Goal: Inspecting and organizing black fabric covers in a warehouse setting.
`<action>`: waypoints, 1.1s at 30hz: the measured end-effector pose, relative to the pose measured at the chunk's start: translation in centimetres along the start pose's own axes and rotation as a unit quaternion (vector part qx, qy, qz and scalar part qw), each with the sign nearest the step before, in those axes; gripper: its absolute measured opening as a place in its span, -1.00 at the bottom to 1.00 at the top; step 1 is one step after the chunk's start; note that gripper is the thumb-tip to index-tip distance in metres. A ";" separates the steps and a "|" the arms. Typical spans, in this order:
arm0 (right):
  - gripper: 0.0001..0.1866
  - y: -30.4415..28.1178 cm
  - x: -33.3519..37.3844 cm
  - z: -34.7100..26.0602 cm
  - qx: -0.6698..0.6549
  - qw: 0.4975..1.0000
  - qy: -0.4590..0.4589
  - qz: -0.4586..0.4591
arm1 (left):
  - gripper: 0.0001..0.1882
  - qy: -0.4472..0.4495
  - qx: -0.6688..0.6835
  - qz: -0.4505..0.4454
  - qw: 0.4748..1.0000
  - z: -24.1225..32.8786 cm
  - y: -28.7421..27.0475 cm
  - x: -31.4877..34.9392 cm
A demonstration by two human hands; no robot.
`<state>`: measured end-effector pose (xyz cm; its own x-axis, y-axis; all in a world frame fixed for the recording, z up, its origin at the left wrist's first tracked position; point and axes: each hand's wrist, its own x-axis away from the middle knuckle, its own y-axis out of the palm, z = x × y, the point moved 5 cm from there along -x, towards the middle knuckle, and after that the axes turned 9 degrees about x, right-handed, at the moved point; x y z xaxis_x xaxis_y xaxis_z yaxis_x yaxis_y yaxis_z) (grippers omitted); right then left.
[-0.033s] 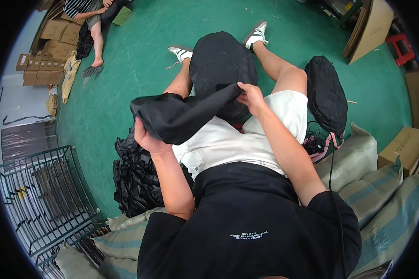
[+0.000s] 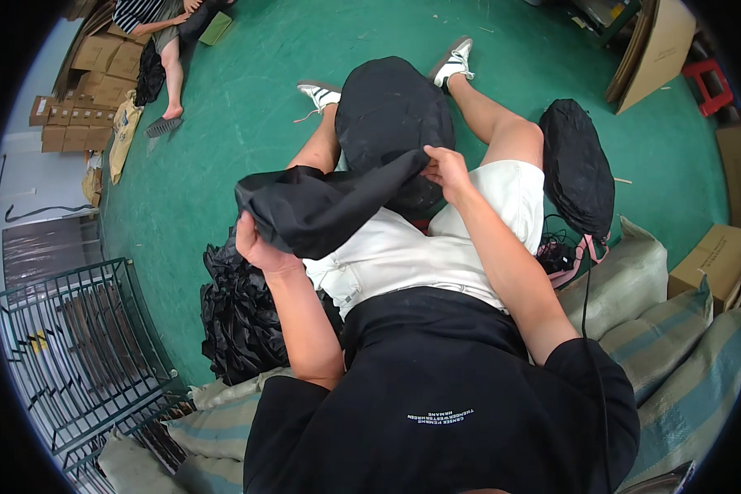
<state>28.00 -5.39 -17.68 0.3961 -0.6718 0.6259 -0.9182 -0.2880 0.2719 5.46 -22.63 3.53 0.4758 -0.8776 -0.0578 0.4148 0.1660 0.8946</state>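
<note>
A piece of black fabric (image 2: pixel 321 210) stretches between my two hands above my lap. My left hand (image 2: pixel 259 247) grips its wide, bunched left end, thumb up along the edge and the other fingers hidden by the cloth. At the upper right, my right hand (image 2: pixel 446 173) pinches the narrow end between thumb and fingers. Between my legs stands a rounded black fabric-covered object (image 2: pixel 391 107), partly behind the held cloth. A heap of crumpled black fabric (image 2: pixel 237 309) lies on the floor at my left side.
By my right knee rests an oval black bundle (image 2: pixel 579 165), with dark cables (image 2: pixel 556 253) near it. Woven sacks (image 2: pixel 667 329) surround me behind and right. A green wire rack (image 2: pixel 82 346) is at left. Another person (image 2: pixel 171 66) sits far left near cardboard boxes (image 2: pixel 99 51).
The left end of the black fabric and my left hand have shifted slightly right. My right hand has barely moved and keeps its pinch.
</note>
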 end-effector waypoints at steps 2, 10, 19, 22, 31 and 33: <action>-0.79 -1.3 -0.8 -0.3 0.045 0.993 -0.066 0.081 | -0.44 -0.050 -0.108 -0.084 0.989 0.5 0.1 -0.1; -0.48 5.7 6.6 -5.0 0.118 0.888 -0.353 -0.271 | -0.69 -0.165 -0.312 -0.083 0.932 -3.6 3.5 0.1; -0.44 8.3 10.0 -6.7 0.213 0.846 -0.462 -0.159 | -0.64 -0.232 -0.327 -0.133 0.906 -4.7 3.9 0.2; -0.51 8.7 9.7 -6.6 0.253 0.828 -0.466 -0.181 | -0.63 -0.230 -0.324 -0.138 0.907 -4.6 4.0 0.3; -0.71 5.6 7.8 -6.0 0.036 0.929 -0.195 -0.313 | -0.77 -0.235 -0.438 -0.046 0.867 0.0 3.8 -1.1; -0.70 5.0 9.7 -7.8 -0.083 0.921 -0.135 -0.356 | -0.76 -0.235 -0.460 -0.025 0.856 1.4 3.3 -2.0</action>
<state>27.33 -8.01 -4.54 0.8622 -0.5043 0.0474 -0.4042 -0.6285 0.6645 4.76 -20.95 7.18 0.1654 -0.9419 0.2923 0.9634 0.2176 0.1562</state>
